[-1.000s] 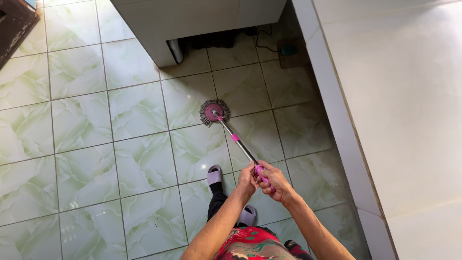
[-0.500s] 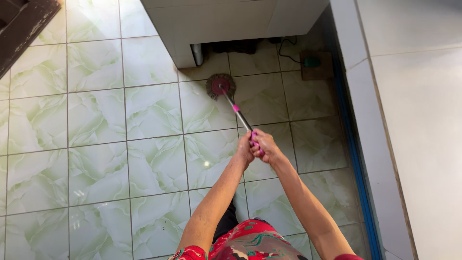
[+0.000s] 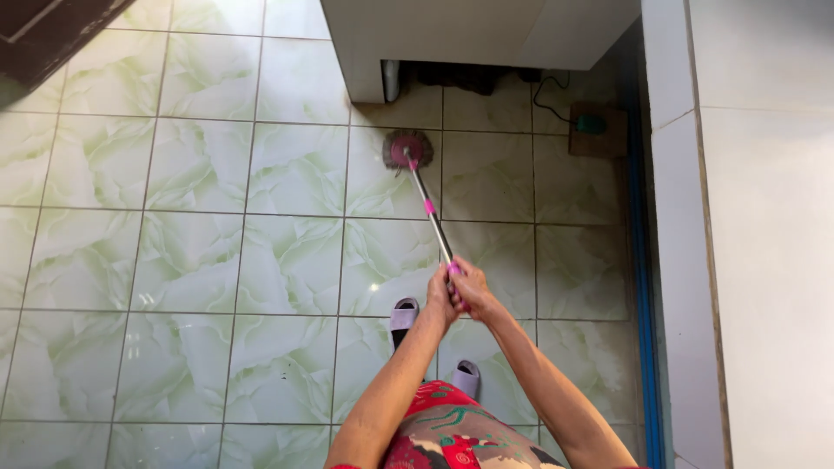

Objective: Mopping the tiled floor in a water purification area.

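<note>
Both of my hands grip the near end of a mop handle [image 3: 432, 219], a thin metal pole with pink bands. My left hand [image 3: 440, 298] and my right hand [image 3: 469, 287] are wrapped around it side by side, arms stretched forward. The round mop head [image 3: 407, 149], dark strands around a pink hub, rests on the pale green tiled floor [image 3: 200, 252] just in front of a white cabinet [image 3: 452, 35]. My feet in light slippers [image 3: 404, 314] stand below my hands.
A white wall [image 3: 764, 260] with a blue strip along its base runs down the right side. A small brown board with a green object and a black cable [image 3: 598, 128] lies under the cabinet's edge. Dark wooden furniture [image 3: 52, 26] sits at the top left.
The mop head has stayed near the cabinet's base while my hands drew back toward my body. My slippered feet have come back into view.
</note>
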